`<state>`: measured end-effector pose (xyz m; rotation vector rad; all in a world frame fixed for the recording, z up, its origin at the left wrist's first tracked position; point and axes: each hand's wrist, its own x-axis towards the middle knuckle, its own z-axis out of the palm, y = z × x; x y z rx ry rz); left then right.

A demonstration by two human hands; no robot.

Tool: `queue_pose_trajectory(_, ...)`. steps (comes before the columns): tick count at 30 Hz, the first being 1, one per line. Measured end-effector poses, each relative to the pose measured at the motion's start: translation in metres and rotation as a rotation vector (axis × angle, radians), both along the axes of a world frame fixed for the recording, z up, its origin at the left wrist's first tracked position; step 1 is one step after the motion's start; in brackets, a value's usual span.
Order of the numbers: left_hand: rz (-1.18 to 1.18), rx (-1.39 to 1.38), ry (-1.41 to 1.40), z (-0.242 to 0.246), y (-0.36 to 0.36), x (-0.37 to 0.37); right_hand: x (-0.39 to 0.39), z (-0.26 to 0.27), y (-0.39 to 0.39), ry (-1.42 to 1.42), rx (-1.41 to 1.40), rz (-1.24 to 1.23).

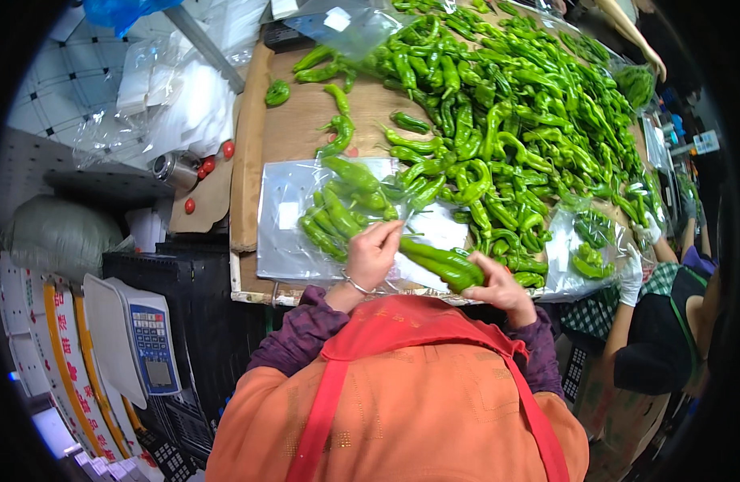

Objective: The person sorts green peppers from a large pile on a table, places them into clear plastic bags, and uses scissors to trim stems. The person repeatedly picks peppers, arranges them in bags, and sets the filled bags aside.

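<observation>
My left hand [373,258] has its thumb and fingers pinched together at the mouth of a clear plastic bag [285,181]. Several green peppers [339,211] lie inside this bag, which rests flat at the table's near left. In my right hand [499,284] are long green peppers [445,262], gripped by one end. Their other ends point toward my left hand, beside the bag's mouth. Past both hands spreads a large heap of green peppers [526,120]. A few loose peppers [341,134] lie just beyond the bag on the wooden table [309,114].
A wooden rail [249,150] edges the table's left side. Left of it are small tomatoes [208,164], a metal can [176,170] and a scale [135,337] beside black crates [177,277]. A co-worker's gloved hand [632,277] is by another pepper bag [580,253] at right.
</observation>
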<state>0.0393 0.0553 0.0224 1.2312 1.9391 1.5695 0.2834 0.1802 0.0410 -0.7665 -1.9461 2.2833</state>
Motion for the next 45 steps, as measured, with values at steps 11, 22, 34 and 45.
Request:
queue_pose_trajectory(11,-0.137,0.080,0.268,0.019,-0.004,0.010,-0.181,-0.109,-0.010,0.173,0.630,-0.256)
queue_pose_trajectory(22,-0.047,-0.039,0.179,-0.012,0.004,0.010,-0.176,-0.094,-0.009,0.154,0.824,-0.052)
queue_pose_trajectory(34,0.011,0.333,-0.754,0.134,-0.025,-0.116,-0.145,0.114,0.004,0.256,0.551,0.036)
queue_pose_trajectory(45,-0.102,0.206,-0.496,0.166,-0.017,-0.066,-0.187,0.146,-0.047,0.257,0.889,0.322)
